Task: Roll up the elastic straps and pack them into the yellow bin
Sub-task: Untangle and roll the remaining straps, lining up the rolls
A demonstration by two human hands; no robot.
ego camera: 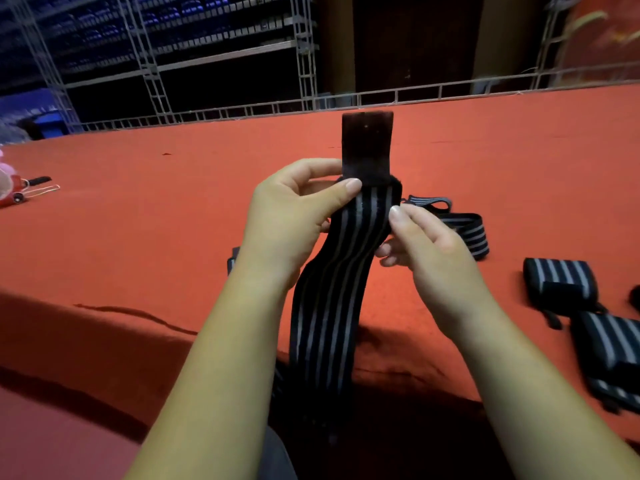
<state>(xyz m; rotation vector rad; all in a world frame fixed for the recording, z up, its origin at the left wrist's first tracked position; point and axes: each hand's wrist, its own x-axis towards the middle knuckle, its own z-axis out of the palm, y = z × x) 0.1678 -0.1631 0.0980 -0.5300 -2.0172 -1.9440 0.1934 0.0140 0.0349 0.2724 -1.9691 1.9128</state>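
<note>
Black, grey-striped elastic strap (332, 289): held upright over the red cloth table (138, 237), fuzzy tab (367, 143) topmost, probably to start the roll.
Left hand (291, 220): thumb and fingers clamped its left edge.
Right hand (426, 244): pinched the right edge.
Yellow bin: unseen.

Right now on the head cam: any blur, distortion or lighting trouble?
Head view: the wide angle bows the far rail; the shelving is dark and blue-tinted; the striped strap, left hand and right hand are sharp; the rolled straps at the right edge look soft; deep shadow along the near edge of the table; no glare.
</note>
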